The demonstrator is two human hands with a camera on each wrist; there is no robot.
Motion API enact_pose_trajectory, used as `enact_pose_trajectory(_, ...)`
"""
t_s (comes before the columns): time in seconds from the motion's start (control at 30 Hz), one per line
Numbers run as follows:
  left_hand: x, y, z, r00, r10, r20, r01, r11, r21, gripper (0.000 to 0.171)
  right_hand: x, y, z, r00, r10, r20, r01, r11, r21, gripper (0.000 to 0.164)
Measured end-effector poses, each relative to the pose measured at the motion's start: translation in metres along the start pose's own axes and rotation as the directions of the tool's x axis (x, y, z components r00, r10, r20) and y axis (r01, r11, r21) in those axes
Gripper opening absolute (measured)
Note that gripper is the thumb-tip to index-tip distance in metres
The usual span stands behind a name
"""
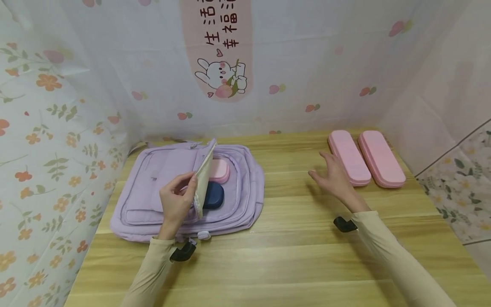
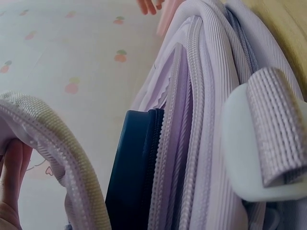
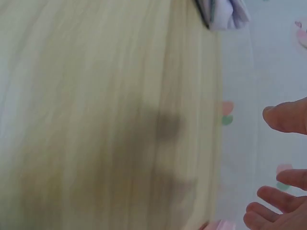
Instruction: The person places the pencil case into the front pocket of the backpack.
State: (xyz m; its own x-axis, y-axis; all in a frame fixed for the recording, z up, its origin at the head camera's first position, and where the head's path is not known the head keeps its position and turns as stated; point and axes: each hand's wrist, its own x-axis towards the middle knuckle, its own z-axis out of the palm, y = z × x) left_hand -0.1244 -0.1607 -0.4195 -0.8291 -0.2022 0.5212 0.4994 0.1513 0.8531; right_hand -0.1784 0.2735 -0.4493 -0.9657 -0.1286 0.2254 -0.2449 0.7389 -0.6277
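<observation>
A lilac backpack (image 1: 251, 192) lies flat on the left part of the table. My left hand (image 1: 178, 198) pinches the edge of its front pocket flap (image 1: 204, 181) and holds it raised. Inside the open pocket are a pink case (image 1: 220, 171) and a dark navy case (image 1: 215, 196), both partly hidden by the flap. In the left wrist view the navy case (image 2: 132, 158) stands beside the pocket's zipper. Over the right of the table my right hand (image 1: 335, 181) has its thumb and fingers spread, holding nothing. It is close to the nearer of two long pink cases (image 1: 349, 157).
The second long pink case (image 1: 381, 158) lies to the right of the first, near the back right corner of the wooden table (image 1: 291, 256). A printed cloth (image 1: 307, 64) hangs behind the table, with floral cloth at both sides. Each wrist carries a black camera mount (image 1: 345, 224).
</observation>
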Motion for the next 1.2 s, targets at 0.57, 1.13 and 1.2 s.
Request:
enact_pose_trajectory(0.57,-0.001,-0.002,0.004,1.000,-0.006,0.011,0.006,1.000,0.000,0.015,-0.025,0.041,-0.020,0.961,0.208,-0.182,-0.228,0.969,-0.096,0.087)
enact_pose_trajectory(1.13,-0.002,-0.002,0.003,1.000,-0.020,0.005,0.020,1.000,-0.001,0.016,-0.034,0.058,-0.020,0.894,0.407,-0.186,-0.425,0.902,-0.071,0.091)
enact_pose_trajectory(1.2,-0.002,-0.002,0.003,1.000,-0.017,0.005,0.017,1.000,-0.003,0.015,-0.035,0.060,-0.020,0.892,0.410,-0.191,-0.427,0.902,-0.063,0.089)
